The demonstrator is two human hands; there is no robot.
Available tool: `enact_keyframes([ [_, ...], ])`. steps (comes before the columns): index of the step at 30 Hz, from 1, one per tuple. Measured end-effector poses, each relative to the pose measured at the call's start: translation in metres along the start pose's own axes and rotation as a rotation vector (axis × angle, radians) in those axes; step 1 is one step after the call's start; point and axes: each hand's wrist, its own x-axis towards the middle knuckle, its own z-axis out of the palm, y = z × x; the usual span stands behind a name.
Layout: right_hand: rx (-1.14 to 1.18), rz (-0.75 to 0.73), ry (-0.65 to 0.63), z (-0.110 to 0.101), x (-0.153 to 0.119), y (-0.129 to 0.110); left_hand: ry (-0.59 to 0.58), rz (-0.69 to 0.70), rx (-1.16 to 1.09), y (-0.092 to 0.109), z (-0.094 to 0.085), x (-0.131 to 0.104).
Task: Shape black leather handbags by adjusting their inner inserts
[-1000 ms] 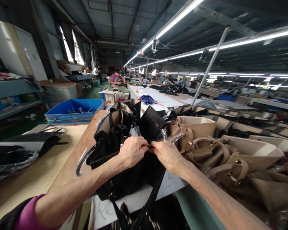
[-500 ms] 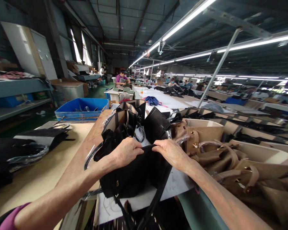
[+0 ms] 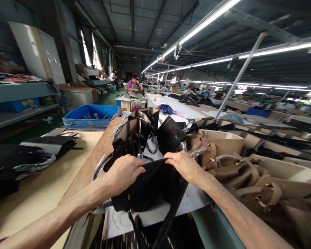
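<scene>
A black handbag (image 3: 147,186) stands in front of me at the table's near edge, its strap (image 3: 168,218) hanging down toward me. My left hand (image 3: 126,173) pinches the bag's top edge on the left side, thumb toward the middle. Further right along the same edge, my right hand (image 3: 180,164) is closed on the fabric between thumb and fingers. The edge between the two hands is stretched and slopes down to the left. A small gold-coloured fitting (image 3: 129,196) shows low on the bag's face. Fingertips behind the edge are hidden.
More black bags (image 3: 134,129) stand just beyond. Tan handbags (image 3: 223,145) crowd the right side. Black pieces with plastic-wrapped handles (image 3: 36,155) lie on the left board. A blue bin (image 3: 90,116) sits farther back. A co-worker (image 3: 134,84) is at a distant table.
My left hand has shifted left and slightly down along the bag's edge, widening the gap between my hands. My right hand stays nearly in place. The view has shifted slightly.
</scene>
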Motion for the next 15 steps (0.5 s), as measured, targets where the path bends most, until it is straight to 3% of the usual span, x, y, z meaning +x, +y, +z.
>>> enact_keyframes([
  [5, -0.028, 0.009, -0.007, 0.002, -0.003, -0.002, 0.043, -0.185, -0.116, -0.022, -0.003, -0.058],
  [9, -0.234, -0.032, 0.051, 0.007, -0.004, -0.02, 0.169, -0.203, -0.13, -0.026, 0.01, -0.077],
  [12, -0.323, -0.154, 0.144, 0.011, -0.012, -0.048, 0.262, -0.144, -0.04, -0.011, 0.018, -0.078],
  [15, -0.252, -0.256, 0.099, 0.011, -0.028, -0.074, 0.273, -0.021, 0.058, 0.019, 0.017, -0.074],
])
